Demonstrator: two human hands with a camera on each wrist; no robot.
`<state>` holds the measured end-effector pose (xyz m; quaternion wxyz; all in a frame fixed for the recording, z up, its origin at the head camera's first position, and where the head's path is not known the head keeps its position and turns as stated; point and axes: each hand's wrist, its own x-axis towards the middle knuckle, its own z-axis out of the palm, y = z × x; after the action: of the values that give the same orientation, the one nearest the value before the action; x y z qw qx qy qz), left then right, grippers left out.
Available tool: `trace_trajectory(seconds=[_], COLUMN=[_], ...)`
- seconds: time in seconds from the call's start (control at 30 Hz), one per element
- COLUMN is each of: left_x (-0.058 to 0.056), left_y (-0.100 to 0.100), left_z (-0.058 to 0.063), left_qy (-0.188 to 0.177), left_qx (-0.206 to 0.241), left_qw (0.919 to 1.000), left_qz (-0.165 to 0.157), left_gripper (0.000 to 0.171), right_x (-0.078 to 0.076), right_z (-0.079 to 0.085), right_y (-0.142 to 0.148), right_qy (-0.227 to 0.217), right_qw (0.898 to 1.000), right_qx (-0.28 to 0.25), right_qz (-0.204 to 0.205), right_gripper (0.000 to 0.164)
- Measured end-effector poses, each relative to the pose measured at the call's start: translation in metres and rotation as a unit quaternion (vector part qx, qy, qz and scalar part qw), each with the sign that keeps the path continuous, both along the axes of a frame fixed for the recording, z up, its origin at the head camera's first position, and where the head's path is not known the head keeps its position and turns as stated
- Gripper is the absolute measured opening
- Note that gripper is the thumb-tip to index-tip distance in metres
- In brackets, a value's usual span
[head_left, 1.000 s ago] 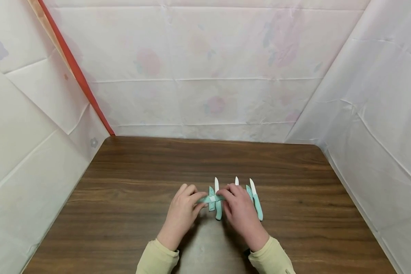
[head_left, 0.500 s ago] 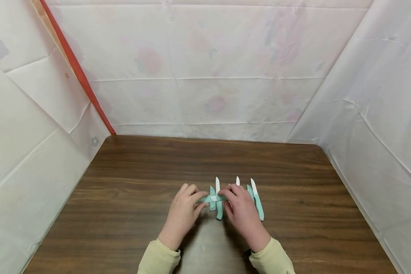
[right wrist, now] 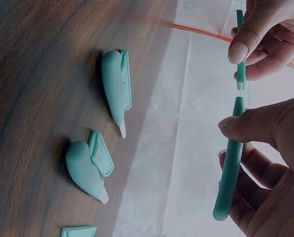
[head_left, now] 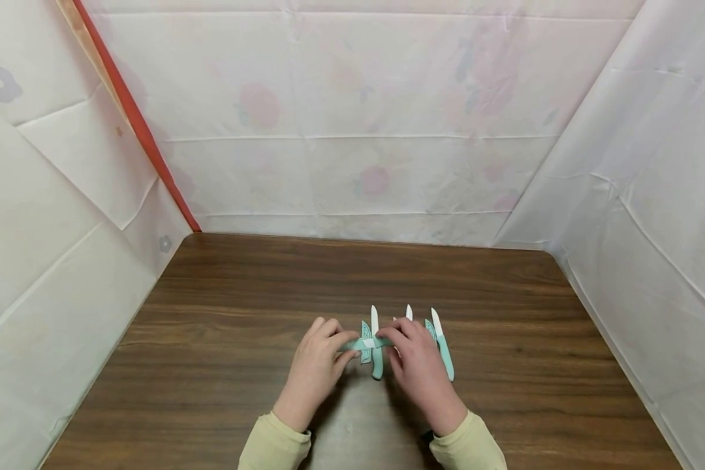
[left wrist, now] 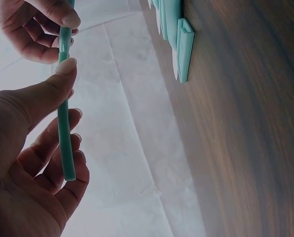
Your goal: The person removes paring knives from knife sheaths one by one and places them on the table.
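Observation:
Over the table, a paring knife with a mint-green handle (right wrist: 230,173) is held level, its blade partly inside a matching green sheath (left wrist: 64,128). My left hand (head_left: 314,369) pinches the sheath between thumb and fingers. Gripping the handle is my right hand (head_left: 422,369). A short stretch of white blade (head_left: 369,343) shows between the two green parts. Just beneath them lies another knife (head_left: 377,362), with a loose sheath (head_left: 365,354) at its left. Of a third knife, only the white blade (head_left: 409,312) shows past my right hand in the head view.
A further knife (head_left: 444,358) lies at the right of the row, with a sheath (head_left: 430,328) along its blade. The brown wood-grain table (head_left: 241,281) extends around them. White patterned sheeting (head_left: 352,111) hangs at the back and both sides.

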<state>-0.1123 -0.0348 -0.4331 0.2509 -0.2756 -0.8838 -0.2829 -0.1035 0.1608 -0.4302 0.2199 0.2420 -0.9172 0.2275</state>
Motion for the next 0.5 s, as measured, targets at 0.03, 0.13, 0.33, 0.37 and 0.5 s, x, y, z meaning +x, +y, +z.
trace_trajectory(seconds=[0.03,0.13,0.33,0.37,0.5], left_x=[-0.0002,-0.0005,-0.0006,-0.0005,-0.0004], left_y=[0.0001,0.0003,0.0002,0.0002,0.0003], left_z=[0.0001,0.0002,-0.0002,-0.0003,-0.0003], left_qy=[-0.003,-0.007,-0.003,-0.004,-0.007], left_qx=[0.001,0.001,0.0,0.001,0.002], left_qw=[1.0,1.0,1.0,1.0,1.0], left_qz=[-0.001,0.0,0.006,0.006,0.005], left_gripper=[0.026,0.026,0.025,0.025,0.025], right_x=[-0.0002,-0.0007,-0.0004,-0.0003,0.0001], right_z=[-0.0001,-0.0002,-0.0003,-0.0001,0.0003], right_y=[0.0001,0.0003,0.0011,0.0013,0.0017], right_qy=[0.0,0.001,-0.002,-0.003,-0.006], right_qw=[1.0,1.0,1.0,1.0,1.0], right_qx=[-0.001,-0.001,0.0,-0.001,0.0], right_qz=[0.0,0.001,0.0,0.0,-0.002], right_gripper=[0.03,0.03,0.03,0.03,0.031])
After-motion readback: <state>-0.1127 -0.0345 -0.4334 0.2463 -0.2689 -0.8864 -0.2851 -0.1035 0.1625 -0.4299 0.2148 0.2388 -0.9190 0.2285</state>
